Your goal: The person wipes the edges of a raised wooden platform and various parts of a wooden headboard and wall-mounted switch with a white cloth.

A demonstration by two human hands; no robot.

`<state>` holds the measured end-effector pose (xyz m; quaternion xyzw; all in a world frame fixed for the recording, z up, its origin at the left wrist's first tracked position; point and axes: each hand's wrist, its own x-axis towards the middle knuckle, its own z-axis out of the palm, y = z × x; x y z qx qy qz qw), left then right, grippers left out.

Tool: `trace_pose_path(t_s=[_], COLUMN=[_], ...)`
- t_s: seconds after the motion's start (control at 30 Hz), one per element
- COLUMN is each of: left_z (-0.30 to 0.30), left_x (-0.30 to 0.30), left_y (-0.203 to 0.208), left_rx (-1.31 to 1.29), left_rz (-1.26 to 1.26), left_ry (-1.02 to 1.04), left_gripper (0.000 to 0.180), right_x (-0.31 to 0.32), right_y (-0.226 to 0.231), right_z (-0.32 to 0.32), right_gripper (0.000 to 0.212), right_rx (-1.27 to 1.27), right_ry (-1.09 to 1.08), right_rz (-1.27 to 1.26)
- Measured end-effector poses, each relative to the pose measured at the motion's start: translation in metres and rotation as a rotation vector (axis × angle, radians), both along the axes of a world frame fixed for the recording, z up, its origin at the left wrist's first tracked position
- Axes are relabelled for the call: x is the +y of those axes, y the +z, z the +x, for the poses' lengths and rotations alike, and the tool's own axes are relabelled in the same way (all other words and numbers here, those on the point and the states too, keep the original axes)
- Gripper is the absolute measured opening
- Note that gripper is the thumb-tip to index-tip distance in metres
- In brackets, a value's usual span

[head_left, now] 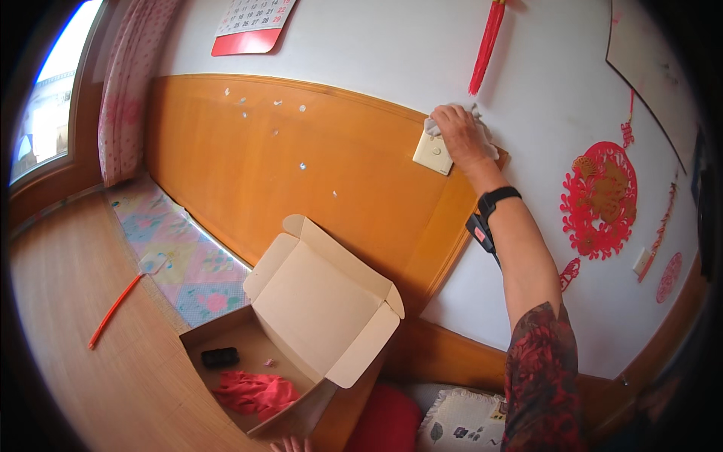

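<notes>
My right arm reaches up to the wall, where my right hand (461, 135) is closed on a whitish cloth (486, 137). The cloth is pressed around the upper edge of a cream wall switch plate (433, 153), set at the top of the orange-brown wood panel (361, 173). Part of the cloth is hidden under the fingers. At the bottom edge only the fingertips of my left hand (291, 445) show, stretched out and slightly apart beside an open cardboard box (331, 301). Inside the box lie a red cloth (260, 393) and a small black object (219, 357).
An orange-handled fly swatter (117, 310) lies on the wooden table (83, 264), by a flowered cover (188, 264). A red tassel (487, 49) and red paper-cut ornament (600, 200) hang on the wall. Below are a red seat (388, 422) and a patterned cushion (459, 422).
</notes>
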<state>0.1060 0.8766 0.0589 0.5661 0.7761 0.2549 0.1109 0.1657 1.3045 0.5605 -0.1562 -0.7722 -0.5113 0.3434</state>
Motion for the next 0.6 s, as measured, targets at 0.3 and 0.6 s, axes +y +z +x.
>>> trace_pose_path(t_s=[0.3,0.6], left_z=[0.002,0.003], left_x=[0.006,0.005], left_y=[0.001,-0.007], left_rx=[-0.004,0.016], left_rz=[0.007,0.002], left_ry=[-0.008,0.009], left_gripper=[0.060,0.062], right_x=[0.039,0.023], right_y=[-0.018,-0.030], right_z=[0.004,0.067], right_gripper=[0.007,0.013], right_rx=[-0.109,0.007], right_ry=[-0.193,-0.258], right_rz=[0.176,0.130])
